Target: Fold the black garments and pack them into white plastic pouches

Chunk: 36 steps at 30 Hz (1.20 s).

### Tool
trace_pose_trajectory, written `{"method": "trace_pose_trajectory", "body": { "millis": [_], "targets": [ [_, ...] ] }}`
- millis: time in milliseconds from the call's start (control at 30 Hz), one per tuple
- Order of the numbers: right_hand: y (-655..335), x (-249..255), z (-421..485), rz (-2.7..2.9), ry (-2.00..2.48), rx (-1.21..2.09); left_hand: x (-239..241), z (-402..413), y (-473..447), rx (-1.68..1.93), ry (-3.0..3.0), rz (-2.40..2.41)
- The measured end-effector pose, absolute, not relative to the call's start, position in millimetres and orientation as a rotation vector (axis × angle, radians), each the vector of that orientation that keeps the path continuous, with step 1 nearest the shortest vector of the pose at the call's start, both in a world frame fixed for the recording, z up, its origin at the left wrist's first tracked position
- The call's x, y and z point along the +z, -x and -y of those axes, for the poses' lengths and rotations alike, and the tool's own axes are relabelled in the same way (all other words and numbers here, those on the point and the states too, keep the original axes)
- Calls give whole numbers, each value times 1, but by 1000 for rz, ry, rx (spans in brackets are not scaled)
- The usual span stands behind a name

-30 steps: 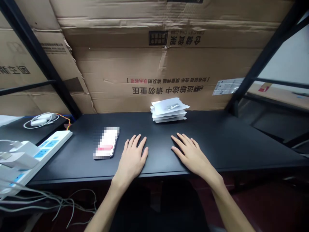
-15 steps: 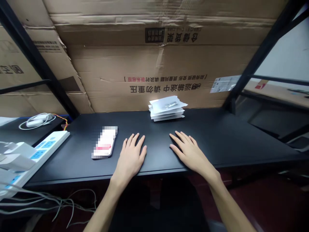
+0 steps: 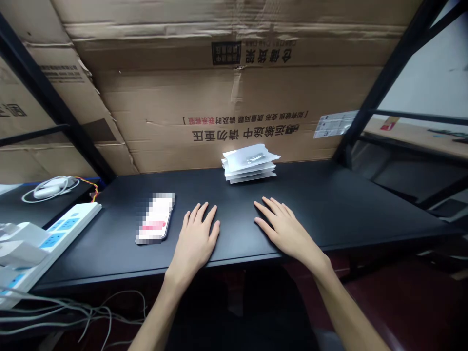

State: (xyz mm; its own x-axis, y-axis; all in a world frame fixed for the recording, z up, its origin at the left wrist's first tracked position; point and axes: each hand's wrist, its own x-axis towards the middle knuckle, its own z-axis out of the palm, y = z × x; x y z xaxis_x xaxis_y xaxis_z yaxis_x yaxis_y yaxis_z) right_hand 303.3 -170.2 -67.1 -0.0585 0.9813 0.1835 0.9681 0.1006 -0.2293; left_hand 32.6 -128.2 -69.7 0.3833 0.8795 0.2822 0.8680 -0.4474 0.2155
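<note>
The smartphone (image 3: 155, 218) lies face up on the black counter (image 3: 329, 217), just beside your left hand (image 3: 195, 241), its front too blurred to read. Your right hand (image 3: 288, 230) rests flat on the counter too. On both hands, your fingers (image 3: 200, 213) are spread open, touching only the counter and holding nothing. A white power strip (image 3: 54, 243) sits left of the smartphone. Farther ahead, near the back edge, is a stack of white plastic pouches (image 3: 249, 165). The top pouch holds a small dark item (image 3: 256, 157), too small to identify. Flattened cardboard (image 3: 219, 97) stands behind them.
</note>
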Motion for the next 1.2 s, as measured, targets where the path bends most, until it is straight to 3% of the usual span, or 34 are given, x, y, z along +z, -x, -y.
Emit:
{"method": "trace_pose_trajectory", "body": {
  "millis": [1200],
  "targets": [
    [-304,-70,169,2088,1922,58,-70,129,-32,549,-2584,-1642]
  ]
}}
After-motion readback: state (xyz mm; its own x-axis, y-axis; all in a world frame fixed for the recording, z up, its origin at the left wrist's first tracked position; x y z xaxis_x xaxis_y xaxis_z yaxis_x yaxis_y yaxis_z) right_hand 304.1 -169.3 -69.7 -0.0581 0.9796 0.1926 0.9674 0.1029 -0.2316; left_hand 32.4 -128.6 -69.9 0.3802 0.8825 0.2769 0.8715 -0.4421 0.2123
